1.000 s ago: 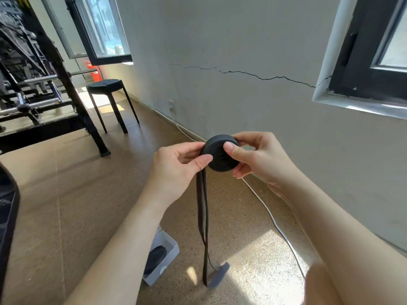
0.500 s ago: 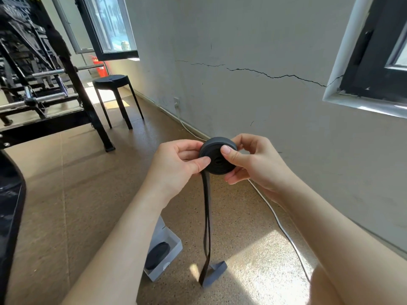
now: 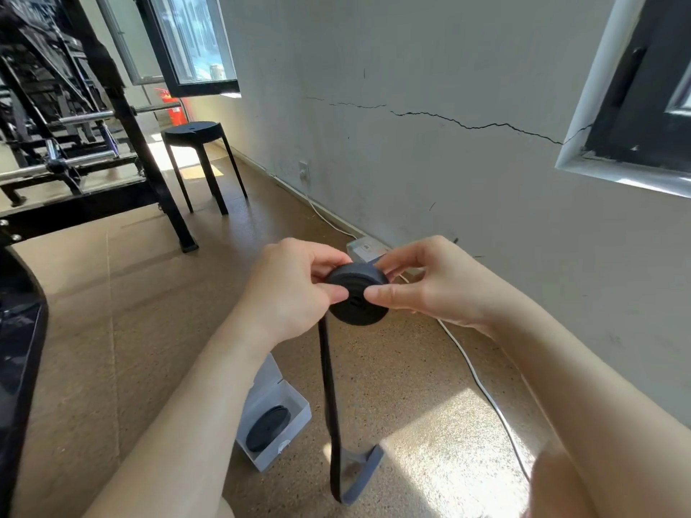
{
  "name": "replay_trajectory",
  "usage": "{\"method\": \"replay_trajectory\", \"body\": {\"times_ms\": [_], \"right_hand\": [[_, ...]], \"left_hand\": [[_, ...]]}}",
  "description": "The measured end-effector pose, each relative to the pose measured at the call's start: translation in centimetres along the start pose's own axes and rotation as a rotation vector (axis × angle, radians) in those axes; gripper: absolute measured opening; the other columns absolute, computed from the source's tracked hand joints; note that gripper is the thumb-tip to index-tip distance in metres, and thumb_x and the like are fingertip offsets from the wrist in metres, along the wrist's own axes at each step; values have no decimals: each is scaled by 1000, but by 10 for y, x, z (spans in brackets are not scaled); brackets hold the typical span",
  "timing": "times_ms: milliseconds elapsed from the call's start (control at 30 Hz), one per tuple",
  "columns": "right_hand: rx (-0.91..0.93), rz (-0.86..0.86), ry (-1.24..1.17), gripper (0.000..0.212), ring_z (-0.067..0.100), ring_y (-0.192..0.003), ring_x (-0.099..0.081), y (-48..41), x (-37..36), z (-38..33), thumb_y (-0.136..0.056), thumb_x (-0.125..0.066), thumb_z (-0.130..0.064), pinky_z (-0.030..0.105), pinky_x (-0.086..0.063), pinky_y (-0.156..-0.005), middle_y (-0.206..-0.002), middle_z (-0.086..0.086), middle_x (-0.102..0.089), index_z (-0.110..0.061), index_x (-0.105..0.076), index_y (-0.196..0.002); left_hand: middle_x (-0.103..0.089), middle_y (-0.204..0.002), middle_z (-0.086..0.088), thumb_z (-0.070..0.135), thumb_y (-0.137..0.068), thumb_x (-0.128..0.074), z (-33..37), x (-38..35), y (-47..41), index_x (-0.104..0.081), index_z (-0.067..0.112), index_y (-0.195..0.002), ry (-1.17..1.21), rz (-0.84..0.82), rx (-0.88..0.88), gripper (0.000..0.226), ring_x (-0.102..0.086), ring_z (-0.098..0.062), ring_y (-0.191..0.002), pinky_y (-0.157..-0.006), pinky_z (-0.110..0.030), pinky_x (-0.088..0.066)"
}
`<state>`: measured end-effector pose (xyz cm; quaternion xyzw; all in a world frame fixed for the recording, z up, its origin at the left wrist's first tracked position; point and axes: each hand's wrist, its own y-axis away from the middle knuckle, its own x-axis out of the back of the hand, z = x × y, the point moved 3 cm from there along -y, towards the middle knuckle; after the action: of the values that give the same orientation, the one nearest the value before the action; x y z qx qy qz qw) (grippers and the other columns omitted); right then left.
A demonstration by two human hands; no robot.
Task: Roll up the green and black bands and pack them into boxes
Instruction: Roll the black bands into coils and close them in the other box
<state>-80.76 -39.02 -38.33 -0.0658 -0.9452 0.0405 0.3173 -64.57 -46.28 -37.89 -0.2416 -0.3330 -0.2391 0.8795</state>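
Note:
Both hands hold a thick roll of black band (image 3: 357, 297) at chest height. My left hand (image 3: 295, 289) grips its left edge with thumb and fingers. My right hand (image 3: 426, 282) pinches the right side, thumb on the roll's face. The unrolled tail of the band (image 3: 331, 398) hangs down from the roll to the floor, where its end (image 3: 361, 476) loops back up. Below my left forearm an open white box (image 3: 295, 424) lies on the floor with another black roll (image 3: 267, 428) inside. No green band is in view.
A second small box (image 3: 364, 249) lies by the wall behind my hands. A white cable (image 3: 482, 386) runs along the floor by the wall. A black stool (image 3: 196, 134) and a black metal rack (image 3: 74, 151) stand at the left. A dark object (image 3: 17, 353) fills the left edge.
The roll has tilted flatter in my hands and my right thumb has shifted across its face. The view has dipped, showing more of the floor and the box.

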Motion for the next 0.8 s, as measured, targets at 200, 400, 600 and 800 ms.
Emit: {"method": "replay_trajectory", "body": {"times_ms": [200, 400, 600, 800], "right_hand": [[65, 83, 264, 13, -1, -52, -58, -2, -12, -5, -80, -76, -23, 16, -47, -56, -84, -3, -73, -18, -74, -93], [51, 129, 183, 7, 10, -79, -65, -6, -6, 2, -83, -73, -20, 22, -50, -71, -81, -6, -69, -22, -73, -89], [48, 127, 14, 10, 12, -76, -66, -10, -8, 8, -84, -73, -15, 29, -53, -74, -84, -1, -70, -22, -69, -90], [98, -23, 423, 23, 15, -81, -66, -6, -20, -2, -81, -74, -37, 37, -54, -76, -86, -1, -72, -21, -73, -97]], "left_hand": [[-73, -90, 10, 11, -76, -76, 0, -12, 1, -72, 31, -102, -142, -58, -33, 33, -67, -7, -88, -82, -28, -55], [-73, -91, 12, 10, -80, -74, -6, -13, -1, -72, 28, -106, 106, -114, 41, 31, -66, 4, -84, -74, -8, -51], [-75, -84, 11, 5, -77, -76, -8, -8, -2, -66, 28, -114, 102, -69, 64, 45, -68, 0, -79, -80, -21, -54], [-74, -82, 13, 8, -76, -75, 1, -16, 3, -43, 36, -138, -117, -109, -84, 75, -64, -3, -76, -79, -28, -54]]}}
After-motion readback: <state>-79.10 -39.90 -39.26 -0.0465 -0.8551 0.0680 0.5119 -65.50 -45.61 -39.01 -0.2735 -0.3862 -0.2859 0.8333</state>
